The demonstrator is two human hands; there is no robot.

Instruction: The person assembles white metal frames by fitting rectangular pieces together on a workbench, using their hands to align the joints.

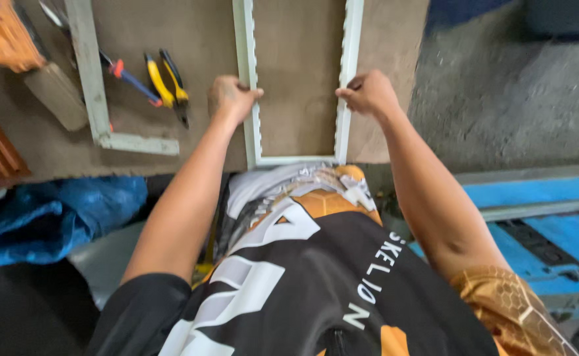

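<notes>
While the brown workbench (303,59) fills the upper half of the view, a pale frame (296,160) of ribbed white strips lies flat on it, its near crosspiece right at the bench's front edge and its two long side rails running away toward the top of the picture. The left hand (231,97) is closed around the left rail (248,72), fingers curled over the top of the strip, partway up from the near corner. The right hand (370,92) is clamped on the right rail (347,66) at about the same height, thumb and fingers pinching the strip from its outer side. So the frame sits between the two hands, its open middle showing bare bench, and its near end lies just below both grips, close to the person's body.

To the left, a second pale frame (95,86) rests on the bench, one long strip meeting a short one at a corner. A blue crumpled cloth (46,217) hangs below the bench edge on the left, and a blue pallet (546,231) lies on the grey floor at the right. An orange power tool (3,33) sits in the top left corner beside a wooden block (55,95). Between the two frames lie yellow-handled pliers (167,86) and a blue-handled tool (131,79), near the left hand but not touching it.
</notes>
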